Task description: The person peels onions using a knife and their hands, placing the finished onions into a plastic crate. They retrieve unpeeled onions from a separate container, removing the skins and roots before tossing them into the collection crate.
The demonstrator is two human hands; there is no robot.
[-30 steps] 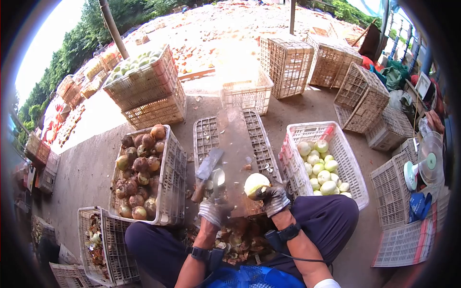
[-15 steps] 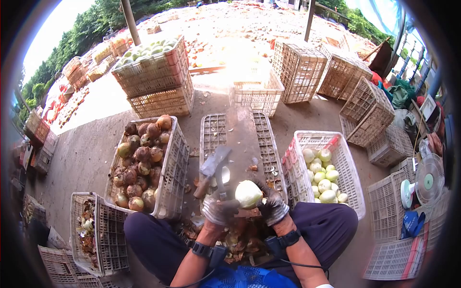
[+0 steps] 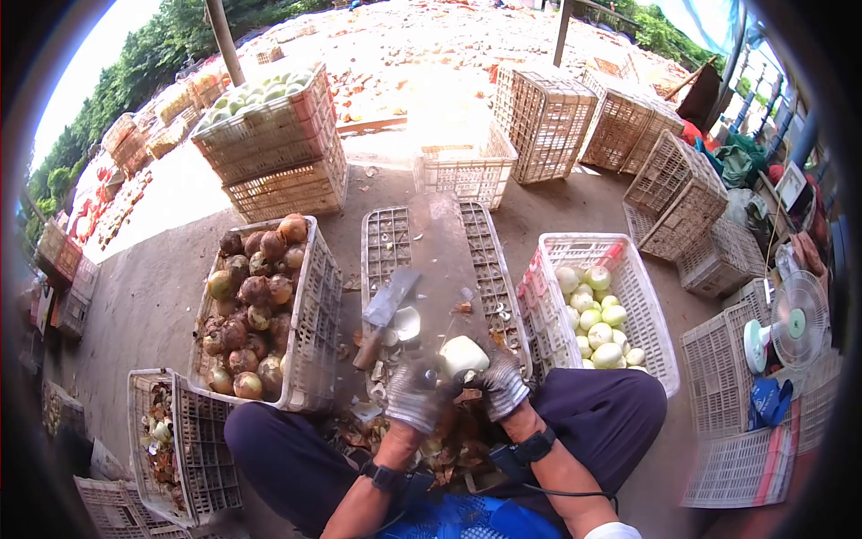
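Note:
A peeled white onion (image 3: 464, 356) sits between my gloved hands at the near end of a worn wooden board (image 3: 442, 242). My right hand (image 3: 505, 388) grips it from the right side. My left hand (image 3: 416, 393) is closed just left of the onion; a small shiny bit shows at its fingers, but I cannot make out what it holds. Beyond that hand a cleaver (image 3: 392, 296) lies on the board's left edge, its wooden handle pointing toward me. A white onion piece (image 3: 407, 323) rests beside the blade.
A crate of unpeeled brown onions (image 3: 325, 314) stands left, a crate of peeled onions (image 3: 666, 337) right. The board lies over an upturned crate (image 3: 384, 235). Onion skins (image 3: 449, 449) lie between my knees. A scrap crate (image 3: 184, 449) and a fan (image 3: 797, 322) flank me.
The onion has turned and tipped, showing a flatter face. A dark blade seen above my left hand is no longer visible there. Another white piece lies by the cleaver; the view has shifted slightly.

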